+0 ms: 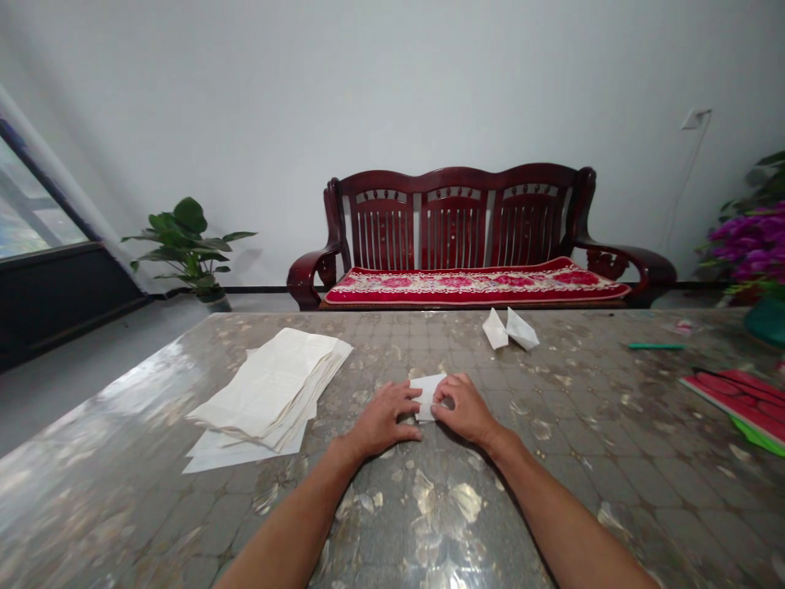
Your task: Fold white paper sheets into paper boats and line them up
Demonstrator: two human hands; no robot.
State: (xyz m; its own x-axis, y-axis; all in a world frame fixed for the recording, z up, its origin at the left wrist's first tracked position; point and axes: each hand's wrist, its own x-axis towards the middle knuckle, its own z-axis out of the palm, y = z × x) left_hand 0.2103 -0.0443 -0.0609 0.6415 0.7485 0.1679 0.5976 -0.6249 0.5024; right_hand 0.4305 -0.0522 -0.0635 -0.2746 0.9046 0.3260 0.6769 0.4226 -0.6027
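Matt paper sheet (427,396); glossy tabletop (450,523), perhaps plastic-covered

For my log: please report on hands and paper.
Left hand: fingers on paper, left side. Right hand: fingertips at its right side. Paper: on table. Stack: left, apart from hands.

I have my 2 bare forearms (294,519) angled inward, left hand (385,415) palm-down and splayed, right hand (464,411) curled into a ring.
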